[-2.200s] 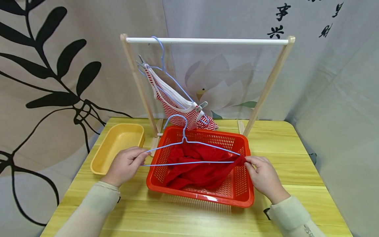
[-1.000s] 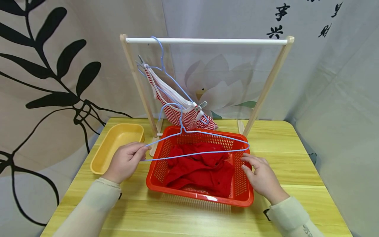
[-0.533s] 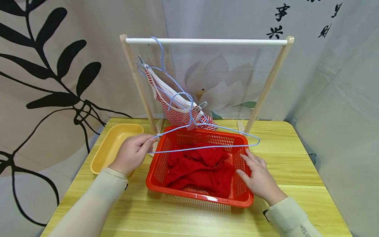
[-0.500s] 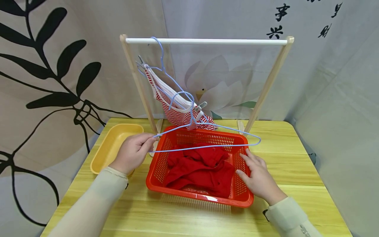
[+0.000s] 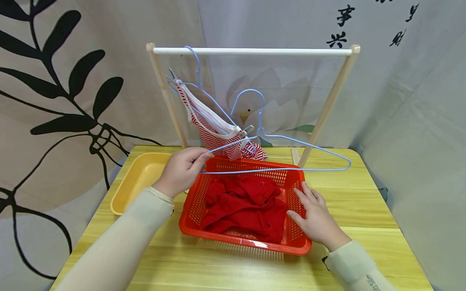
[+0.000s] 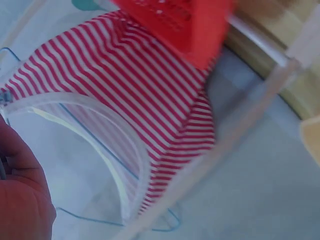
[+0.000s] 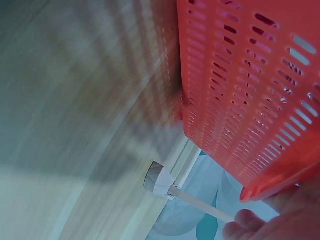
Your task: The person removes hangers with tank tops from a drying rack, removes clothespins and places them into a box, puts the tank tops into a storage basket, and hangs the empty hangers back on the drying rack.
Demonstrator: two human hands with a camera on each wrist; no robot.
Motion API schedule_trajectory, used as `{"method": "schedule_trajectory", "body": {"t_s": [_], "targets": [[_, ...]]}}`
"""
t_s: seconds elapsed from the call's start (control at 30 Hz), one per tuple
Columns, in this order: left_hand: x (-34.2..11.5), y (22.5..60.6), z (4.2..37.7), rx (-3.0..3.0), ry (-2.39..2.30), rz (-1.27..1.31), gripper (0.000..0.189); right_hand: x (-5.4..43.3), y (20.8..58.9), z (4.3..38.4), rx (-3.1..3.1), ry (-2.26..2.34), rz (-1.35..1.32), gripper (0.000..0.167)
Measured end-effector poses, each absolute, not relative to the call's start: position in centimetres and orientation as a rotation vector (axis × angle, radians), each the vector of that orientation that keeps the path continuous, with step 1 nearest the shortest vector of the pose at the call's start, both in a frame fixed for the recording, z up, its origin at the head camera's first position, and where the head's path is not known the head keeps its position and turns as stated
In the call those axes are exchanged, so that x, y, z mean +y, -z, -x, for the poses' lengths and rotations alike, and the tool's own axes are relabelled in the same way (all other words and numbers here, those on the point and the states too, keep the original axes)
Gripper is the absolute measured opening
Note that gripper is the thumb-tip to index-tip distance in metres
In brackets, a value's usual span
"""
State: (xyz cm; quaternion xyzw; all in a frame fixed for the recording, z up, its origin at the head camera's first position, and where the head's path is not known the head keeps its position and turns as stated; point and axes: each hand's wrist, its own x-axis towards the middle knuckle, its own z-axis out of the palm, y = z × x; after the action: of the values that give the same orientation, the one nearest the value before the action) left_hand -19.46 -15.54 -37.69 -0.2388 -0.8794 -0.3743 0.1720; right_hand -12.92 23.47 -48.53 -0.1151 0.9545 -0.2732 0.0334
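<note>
My left hand (image 5: 185, 169) pinches the left end of a light blue clothes hanger (image 5: 320, 169), whose hook points up below the rack's rod. Beneath it, a red plastic basket (image 5: 245, 241) holds a crumpled red cloth (image 5: 247, 210). My right hand (image 5: 314, 216) rests at the basket's right rim with loosely spread fingers; the right wrist view shows its fingertips beside the basket's slotted side (image 7: 225, 90). A red-and-white striped garment (image 5: 222, 139) is clipped to another blue hanger (image 5: 198, 68) on the rack. It also fills much of the left wrist view, where the held hanger cannot be made out clearly.
A wooden rack with a white rod (image 5: 255, 51) stands at the back of the wooden table (image 5: 233, 270). Its slanted right leg (image 5: 329, 105) rises behind the held hanger. A yellow tray (image 5: 134, 184) lies left of the basket, partly behind my left hand.
My right hand has let go of the hanger's right end and the red cloth, which has dropped into the basket. My left hand has carried the hanger up and to the right, towards the rack.
</note>
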Motion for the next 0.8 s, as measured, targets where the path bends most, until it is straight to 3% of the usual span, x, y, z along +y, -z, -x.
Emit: {"method": "schedule_trajectory", "body": {"t_s": [0.8], "targets": [[-4.7, 34.5, 21.0, -2.375, 1.206, 0.821, 0.018, 23.7, 48.9, 12.9, 2.923, 0.875, 0.341, 0.073]]}}
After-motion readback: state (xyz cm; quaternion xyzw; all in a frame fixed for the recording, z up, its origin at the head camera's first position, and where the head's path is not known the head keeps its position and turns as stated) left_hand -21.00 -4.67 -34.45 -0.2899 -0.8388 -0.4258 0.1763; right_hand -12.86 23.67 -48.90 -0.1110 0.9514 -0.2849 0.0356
